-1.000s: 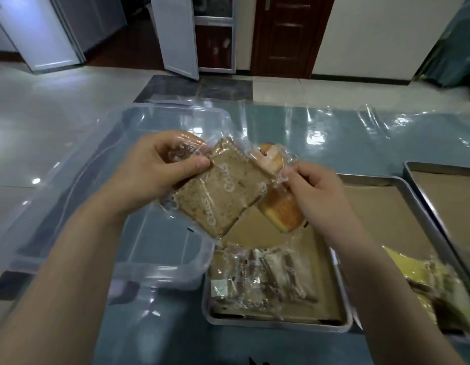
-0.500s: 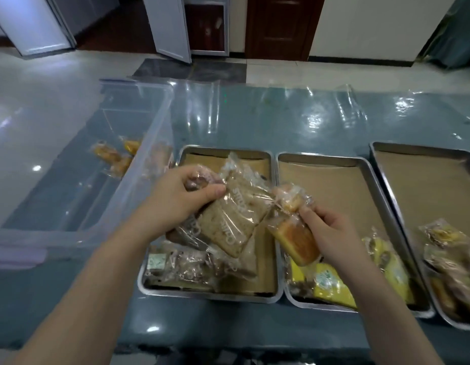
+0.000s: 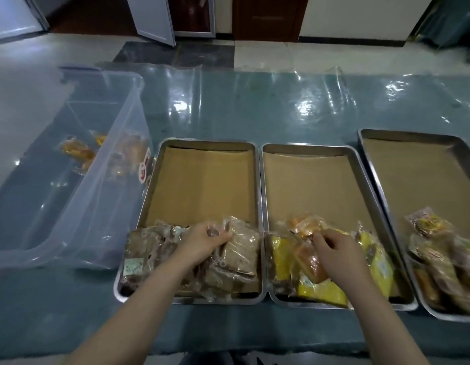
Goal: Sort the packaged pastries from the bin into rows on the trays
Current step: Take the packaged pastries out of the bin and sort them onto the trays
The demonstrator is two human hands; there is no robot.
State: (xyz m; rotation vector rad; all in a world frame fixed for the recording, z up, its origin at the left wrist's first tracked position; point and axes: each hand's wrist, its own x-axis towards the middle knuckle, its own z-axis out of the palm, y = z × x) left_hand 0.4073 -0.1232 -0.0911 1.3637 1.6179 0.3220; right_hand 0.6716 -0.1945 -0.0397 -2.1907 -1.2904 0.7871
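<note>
Three steel trays lined with brown paper lie side by side. My left hand (image 3: pixel 202 241) grips a wrapped brown bread slice (image 3: pixel 240 250) low over the near end of the left tray (image 3: pixel 202 143), among other brown packets. My right hand (image 3: pixel 336 248) pinches a wrapped orange bun (image 3: pixel 306 226) over the near end of the middle tray (image 3: pixel 307 148), beside yellow packets (image 3: pixel 322 291). The right tray (image 3: pixel 413 135) holds several mixed packets at its near end. The clear plastic bin (image 3: pixel 118 196) at the left holds a few orange pastries (image 3: pixel 77 151).
The trays and bin sit on a blue-green table under a shiny plastic sheet (image 3: pixel 281 106). The far halves of all three trays show bare brown paper. Beyond the table are a tiled floor and doors.
Both hands have come down from over the bin to the trays' near ends: the left with the brown bread slice onto the left tray, the right with the orange bun onto the middle tray.
</note>
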